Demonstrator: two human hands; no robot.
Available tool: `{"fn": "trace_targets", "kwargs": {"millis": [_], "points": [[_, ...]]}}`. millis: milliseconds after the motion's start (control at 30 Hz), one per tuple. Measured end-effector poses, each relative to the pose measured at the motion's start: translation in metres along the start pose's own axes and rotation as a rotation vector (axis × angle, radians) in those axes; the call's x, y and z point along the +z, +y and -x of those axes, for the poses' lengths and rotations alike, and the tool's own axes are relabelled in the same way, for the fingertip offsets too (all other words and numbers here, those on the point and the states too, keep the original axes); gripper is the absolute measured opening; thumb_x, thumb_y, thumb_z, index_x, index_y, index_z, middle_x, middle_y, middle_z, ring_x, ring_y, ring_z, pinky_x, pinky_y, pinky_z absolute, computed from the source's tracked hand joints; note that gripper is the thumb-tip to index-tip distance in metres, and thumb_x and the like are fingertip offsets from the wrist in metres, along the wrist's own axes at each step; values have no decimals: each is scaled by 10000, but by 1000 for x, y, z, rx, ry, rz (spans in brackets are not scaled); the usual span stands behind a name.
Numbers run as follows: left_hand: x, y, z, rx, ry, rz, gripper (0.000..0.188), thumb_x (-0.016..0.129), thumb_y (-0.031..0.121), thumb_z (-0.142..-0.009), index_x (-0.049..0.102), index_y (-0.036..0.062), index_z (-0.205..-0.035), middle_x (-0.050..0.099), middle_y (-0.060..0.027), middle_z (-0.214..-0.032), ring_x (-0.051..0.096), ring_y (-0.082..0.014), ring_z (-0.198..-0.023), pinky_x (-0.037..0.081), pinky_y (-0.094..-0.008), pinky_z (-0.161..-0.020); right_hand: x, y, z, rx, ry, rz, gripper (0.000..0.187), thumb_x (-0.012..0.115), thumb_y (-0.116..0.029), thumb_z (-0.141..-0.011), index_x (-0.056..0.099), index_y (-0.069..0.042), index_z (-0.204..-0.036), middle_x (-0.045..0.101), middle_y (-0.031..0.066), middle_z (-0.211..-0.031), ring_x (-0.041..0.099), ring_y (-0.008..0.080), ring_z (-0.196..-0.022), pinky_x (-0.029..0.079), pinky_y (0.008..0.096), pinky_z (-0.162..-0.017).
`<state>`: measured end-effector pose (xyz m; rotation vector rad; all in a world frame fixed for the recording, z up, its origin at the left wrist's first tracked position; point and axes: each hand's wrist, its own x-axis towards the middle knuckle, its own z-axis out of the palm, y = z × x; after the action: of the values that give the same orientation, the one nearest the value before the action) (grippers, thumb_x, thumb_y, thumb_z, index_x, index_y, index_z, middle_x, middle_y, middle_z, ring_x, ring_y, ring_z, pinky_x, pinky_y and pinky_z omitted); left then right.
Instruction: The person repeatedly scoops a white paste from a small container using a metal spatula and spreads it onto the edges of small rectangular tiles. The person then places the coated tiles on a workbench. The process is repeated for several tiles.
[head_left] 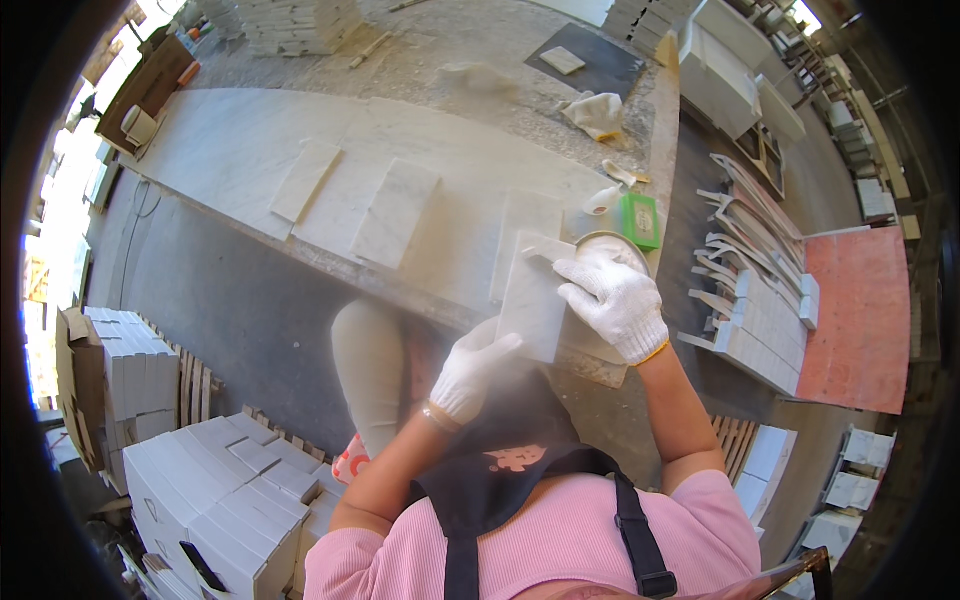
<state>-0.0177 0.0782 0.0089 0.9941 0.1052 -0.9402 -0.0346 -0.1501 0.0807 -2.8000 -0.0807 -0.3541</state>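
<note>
A pale marble tile [533,310] is tilted over the front edge of the worktable. Gloved in white, my left hand [475,370] grips the tile's lower left edge, thumb along its face. At the tile's upper right, my right hand [615,305], also gloved, has its fingers closed on a small pale flat piece [548,247] against the tile's top; its exact kind is unclear. Just beyond that hand sits a round tin [592,238] with pale contents, partly hidden. Another marble tile [535,212] lies behind the held one.
Two more tiles, one pale [306,180] and one veined [397,213], lie leftward on the dusty worktable [250,125]. A green box [640,222], a white bottle [602,201] and a crumpled cloth [597,115] are beyond my right hand. White cartons [230,500] stand at lower left.
</note>
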Motion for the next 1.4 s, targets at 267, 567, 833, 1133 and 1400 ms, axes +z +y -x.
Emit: {"fn": "trace_targets", "kwargs": {"millis": [267, 567, 833, 1133, 1400], "points": [[-1, 0, 0, -14, 3, -17, 425, 655, 221, -990, 596, -6, -1345, 715, -87, -1040, 685, -171, -851, 536, -289, -759, 12, 9, -4, -52, 110, -34, 276, 727, -253, -848, 764, -204, -1117, 670, 102, -819, 632, 295, -825, 496, 444, -773], [-1, 0, 0, -22, 2, -14, 417, 639, 215, -998, 593, -4, -1351, 713, -86, -1058, 687, -174, -870, 539, -294, -767, 4, 1, 7, -16, 8, 42, 272, 767, -240, -853, 787, -149, -1109, 744, 105, -954, 709, 282, -897, 564, 378, -802], [0, -1, 1, -3, 12, -7, 439, 638, 216, -997, 582, -6, -1372, 707, -85, -1081, 686, -179, -877, 537, -297, -770, -15, -8, 8, 47, 12, -31, 262, 775, -250, -848, 791, -149, -1089, 755, 95, -967, 717, 274, -880, 577, 371, -786], [-1, 0, 1, -12, 9, 7, 443, 641, 213, -996, 580, -11, -1373, 705, -83, -1069, 685, -178, -874, 536, -298, -766, 1, -5, -1, 45, -18, 7, 252, 770, -233, -846, 792, -164, -1087, 755, 97, -978, 716, 271, -907, 575, 371, -805], [-1, -1, 1, -26, 8, 0, 426, 644, 212, -996, 590, -10, -1355, 708, -81, -1043, 685, -173, -864, 535, -294, -760, -5, -6, -1, 7, 34, 11, 259, 768, -224, -848, 785, -145, -1094, 751, 103, -965, 712, 273, -894, 566, 374, -810]]}}
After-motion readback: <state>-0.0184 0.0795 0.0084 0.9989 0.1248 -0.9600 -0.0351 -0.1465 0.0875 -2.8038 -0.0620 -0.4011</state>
